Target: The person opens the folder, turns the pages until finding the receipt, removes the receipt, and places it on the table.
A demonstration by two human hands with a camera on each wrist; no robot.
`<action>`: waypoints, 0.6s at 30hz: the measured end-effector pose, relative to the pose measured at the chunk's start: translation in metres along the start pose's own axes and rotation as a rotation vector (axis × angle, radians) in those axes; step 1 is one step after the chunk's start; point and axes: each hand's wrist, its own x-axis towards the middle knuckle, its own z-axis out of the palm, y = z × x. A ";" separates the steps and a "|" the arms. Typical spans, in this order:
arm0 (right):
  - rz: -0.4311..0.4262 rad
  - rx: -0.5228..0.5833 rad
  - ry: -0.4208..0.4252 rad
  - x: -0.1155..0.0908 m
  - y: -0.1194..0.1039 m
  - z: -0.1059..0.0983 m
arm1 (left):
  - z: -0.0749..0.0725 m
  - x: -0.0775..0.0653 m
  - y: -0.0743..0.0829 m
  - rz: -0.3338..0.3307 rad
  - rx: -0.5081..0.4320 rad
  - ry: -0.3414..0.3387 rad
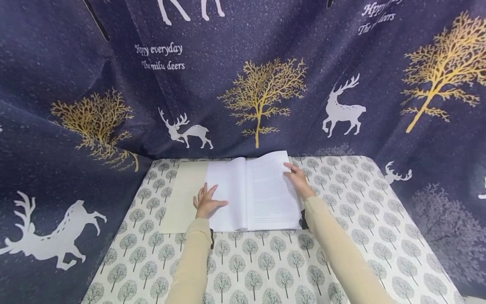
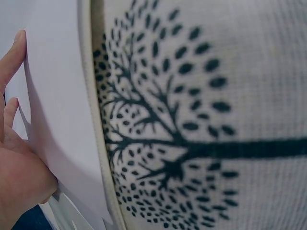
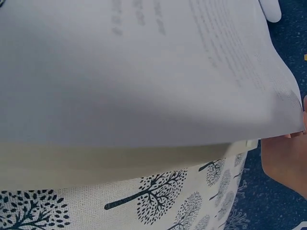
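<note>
Tree-print tablecloth (image 1: 273,270) nearest; open book (image 1: 246,202) upon it, head view's 6 o'clock. Left hand (image 1: 206,203), fingers spread, on white left page (image 1: 228,179), book's 8 o'clock; right hand (image 1: 298,179) pinches edge of printed page (image 1: 272,194), 2 o'clock. Deer-print curtain (image 1: 212,93) behind, 12 o'clock.

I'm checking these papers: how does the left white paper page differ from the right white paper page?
The left white paper page looks blank, while the right white paper page bears printed lines. The left page lies under a spread left hand; the right page is held at its lifted outer edge by the right hand. Both are white.
</note>
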 end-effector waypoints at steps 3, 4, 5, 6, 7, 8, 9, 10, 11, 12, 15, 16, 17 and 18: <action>0.027 0.050 -0.024 -0.003 -0.002 0.000 | -0.002 -0.002 0.003 0.001 0.004 0.002; 0.032 0.077 -0.041 -0.005 -0.003 0.000 | -0.003 -0.003 0.003 0.000 0.007 -0.001; 0.040 0.113 -0.049 -0.007 -0.004 0.000 | -0.003 -0.004 0.004 0.002 0.008 0.000; 0.043 0.156 -0.060 -0.009 -0.005 0.000 | -0.003 -0.005 0.005 0.006 0.006 0.002; 0.046 0.193 -0.072 -0.011 -0.006 0.000 | -0.003 -0.005 0.005 0.009 0.006 0.004; 0.051 0.232 -0.090 -0.016 -0.010 0.000 | -0.004 -0.005 0.005 0.012 0.005 0.006; 0.043 0.258 -0.098 -0.017 -0.011 0.000 | -0.003 -0.005 0.005 0.016 0.003 0.008; 0.037 0.273 -0.102 -0.019 -0.012 0.001 | -0.003 -0.004 0.004 0.017 0.003 0.008; 0.042 0.283 -0.106 -0.021 -0.013 0.001 | -0.003 -0.004 0.004 0.021 0.001 0.012; 0.048 0.287 -0.116 -0.022 -0.013 0.001 | -0.003 -0.003 0.003 0.020 0.001 0.013; 0.067 0.281 -0.136 -0.025 -0.012 0.002 | -0.002 -0.002 0.001 0.018 -0.001 0.019; 0.077 0.279 -0.144 -0.027 -0.013 0.002 | -0.002 -0.003 0.002 0.016 -0.001 0.021; 0.082 0.282 -0.157 -0.030 -0.014 0.002 | -0.002 -0.003 0.002 0.016 -0.005 0.025; 0.079 0.281 -0.162 -0.031 -0.015 0.002 | -0.002 -0.003 0.003 0.016 -0.005 0.027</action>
